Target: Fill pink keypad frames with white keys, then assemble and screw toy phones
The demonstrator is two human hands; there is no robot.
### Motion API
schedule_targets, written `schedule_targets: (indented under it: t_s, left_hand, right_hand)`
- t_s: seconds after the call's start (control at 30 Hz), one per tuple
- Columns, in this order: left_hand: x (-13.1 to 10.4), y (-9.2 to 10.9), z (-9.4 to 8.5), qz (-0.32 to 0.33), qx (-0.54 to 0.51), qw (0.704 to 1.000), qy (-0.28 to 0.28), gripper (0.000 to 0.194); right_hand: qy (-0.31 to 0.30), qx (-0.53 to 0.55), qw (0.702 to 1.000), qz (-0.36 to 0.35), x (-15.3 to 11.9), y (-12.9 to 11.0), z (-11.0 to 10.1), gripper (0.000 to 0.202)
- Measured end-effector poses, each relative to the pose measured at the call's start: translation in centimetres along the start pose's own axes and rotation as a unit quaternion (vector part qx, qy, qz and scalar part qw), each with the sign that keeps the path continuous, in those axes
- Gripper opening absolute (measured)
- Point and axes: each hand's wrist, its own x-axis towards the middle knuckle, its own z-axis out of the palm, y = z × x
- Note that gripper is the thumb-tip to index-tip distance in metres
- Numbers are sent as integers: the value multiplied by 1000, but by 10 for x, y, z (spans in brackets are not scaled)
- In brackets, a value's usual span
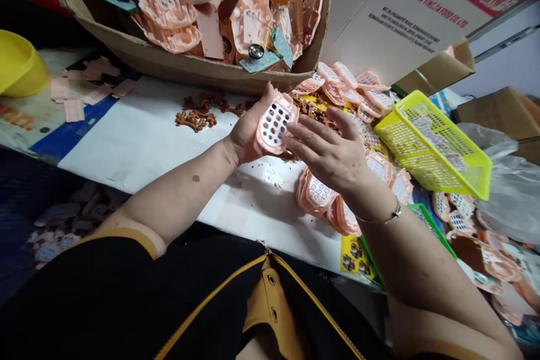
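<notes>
At the middle of my view, just above the white bench top [156, 149], sits the pink shell [276, 124] with its white, hole-punched plate. My left hand [248, 132] is half closed round its nine o'clock side, thumb up along the edge. My right hand [337, 160] is open, fingers spread, its fingertips at the shell's three o'clock edge; I can't tell whether they press or only brush it. If they push on one side alone, the plate could tip or sit crooked, as I can't see anything fixing it down. A loose left hold could let the whole shell slip and drop onto the crumbs [273, 178] at six o'clock, and grit might get caught inside. At five o'clock the stacked shells [314, 188] lie close under my right wrist, so a low swing of that arm, or the bracelet [394, 212] catching a rim, might topple them. Brown pieces [196, 118] at nine o'clock lie loose, easy for my left forearm to scatter. Out at three o'clock, the yellow basket [439, 166] tilts on its surroundings and could slide if knocked. At twelve o'clock, the heaped carton [198, 67] is piled high enough that a jolt could shed parts over my hands.
</notes>
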Motion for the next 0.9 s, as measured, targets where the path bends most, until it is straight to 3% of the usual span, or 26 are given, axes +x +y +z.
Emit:
schedule_targets:
  t_s: [0.07, 0.17, 0.23, 0.37, 0.43, 0.53, 0.63, 0.8, 0.9]
  left_hand:
    - [-3, 6, 0, 54, -8, 998, -6, 38]
    - [-6, 22, -6, 113, 14, 993, 2, 35]
    - [-9, 31, -10, 162, 19, 987, 0, 34]
    - [-13, 38, -10, 190, 22, 982, -4, 35]
    - [-13, 37, -8, 176, 2, 984, 20, 35]
    - [-12, 37, -6, 169, -15, 984, 55, 36]
    - [-10, 37, -6, 170, -8, 982, 76, 40]
    - [-8, 38, -8, 190, 18, 980, 59, 38]
    - [-8, 37, -9, 194, 39, 979, 43, 36]
  right_hand:
    - [34, 4, 999, 3, 7, -6, 0, 35]
    - [93, 5, 992, 89, 24, 0, 6, 42]
    - [28, 15, 995, 93, 36, 5, 15, 41]
    - [-143, 39, 987, -66, 50, 0, 39, 38]
    - [-182, 34, 978, -99, 49, -2, 45, 38]
    - [-207, 37, 973, -95, 46, 3, 45, 31]
    - [-183, 47, 981, -47, 54, 11, 43, 29]
    - [-187, -40, 970, 151, 76, 9, 52, 32]
    - [-219, -35, 965, 141, 79, 7, 57, 27]
